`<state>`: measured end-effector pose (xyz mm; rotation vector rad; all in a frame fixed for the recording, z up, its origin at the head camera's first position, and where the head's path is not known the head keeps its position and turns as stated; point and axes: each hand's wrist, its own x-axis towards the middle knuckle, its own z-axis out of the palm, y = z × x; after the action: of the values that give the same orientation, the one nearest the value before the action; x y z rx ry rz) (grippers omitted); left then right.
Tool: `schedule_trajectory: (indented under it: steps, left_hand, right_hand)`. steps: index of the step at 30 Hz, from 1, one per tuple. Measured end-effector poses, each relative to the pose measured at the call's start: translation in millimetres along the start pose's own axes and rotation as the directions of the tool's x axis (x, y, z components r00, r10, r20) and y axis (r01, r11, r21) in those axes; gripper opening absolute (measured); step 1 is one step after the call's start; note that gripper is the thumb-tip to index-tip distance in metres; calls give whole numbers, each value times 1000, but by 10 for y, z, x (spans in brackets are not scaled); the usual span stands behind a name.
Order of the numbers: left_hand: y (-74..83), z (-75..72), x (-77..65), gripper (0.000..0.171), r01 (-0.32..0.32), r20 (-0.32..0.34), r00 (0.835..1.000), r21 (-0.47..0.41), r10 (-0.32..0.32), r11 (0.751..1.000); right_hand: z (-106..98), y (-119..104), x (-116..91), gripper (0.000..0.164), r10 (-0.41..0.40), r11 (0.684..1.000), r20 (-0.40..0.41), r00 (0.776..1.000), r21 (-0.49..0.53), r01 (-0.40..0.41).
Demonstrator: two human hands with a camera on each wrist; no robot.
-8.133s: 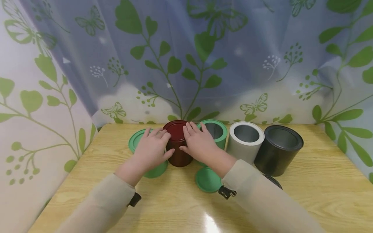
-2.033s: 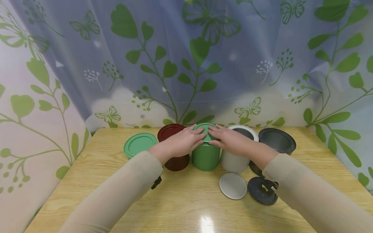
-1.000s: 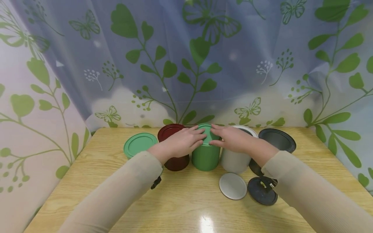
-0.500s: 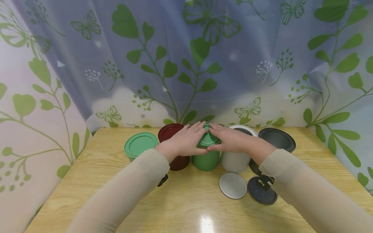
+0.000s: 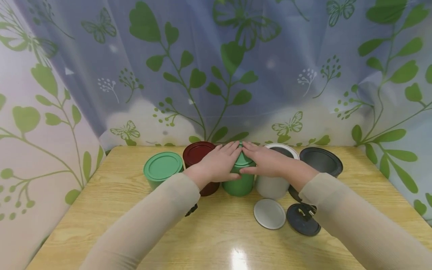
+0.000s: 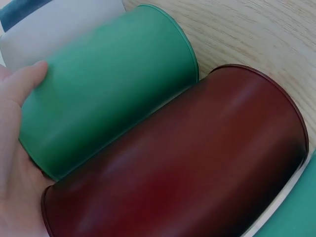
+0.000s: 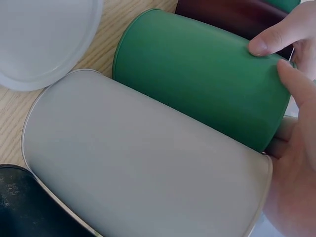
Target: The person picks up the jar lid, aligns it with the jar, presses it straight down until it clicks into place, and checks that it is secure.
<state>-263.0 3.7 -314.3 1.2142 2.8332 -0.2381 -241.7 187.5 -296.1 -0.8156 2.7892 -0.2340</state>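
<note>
Both hands are on the lid [image 5: 243, 160] of the middle green can [image 5: 237, 185]. The left hand [image 5: 219, 161] lays straight fingers over the lid's left part, its thumb against the front near the rim. From the other side, the right hand [image 5: 266, 160] presses the lid with extended fingers, thumb tip close to the left one. Most of the lid is hidden under them. In the left wrist view the left thumb [image 6: 34, 79] touches the green can's side [image 6: 118, 89]. The right wrist view shows both thumbs by the rim of the green can [image 7: 197, 74].
Left of it stand a dark red can [image 5: 199, 152] and another green can [image 5: 162, 167], both lidded. To the right are open white [image 5: 272, 185] and black [image 5: 320, 161] cans. A grey-white lid [image 5: 269, 214] and a black lid [image 5: 300, 225] lie in front.
Eight seconds ago the hands were on the red can and the middle green can was uncovered. Its lid now sits on it. In the last second the hands have moved closer together over it.
</note>
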Motion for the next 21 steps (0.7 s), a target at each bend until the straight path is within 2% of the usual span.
schedule_trajectory:
  steps: [11, 16, 21]
  left_hand:
    - [-16, -20, 41, 90, 5, -26, 1000, 34, -4, 999]
    - [-19, -44, 57, 90, 1, -37, 999, 21, 0, 1000]
    - [-26, -61, 57, 88, -5, -41, 999, 14, 6, 1000]
  right_hand:
    - [-32, -29, 29, 80, 8, 999, 1, 1000, -46, -8]
    - [-66, -40, 42, 79, -9, 995, 5, 1000, -95, 9]
    - [-89, -50, 50, 78, -15, 995, 15, 1000, -101, 17]
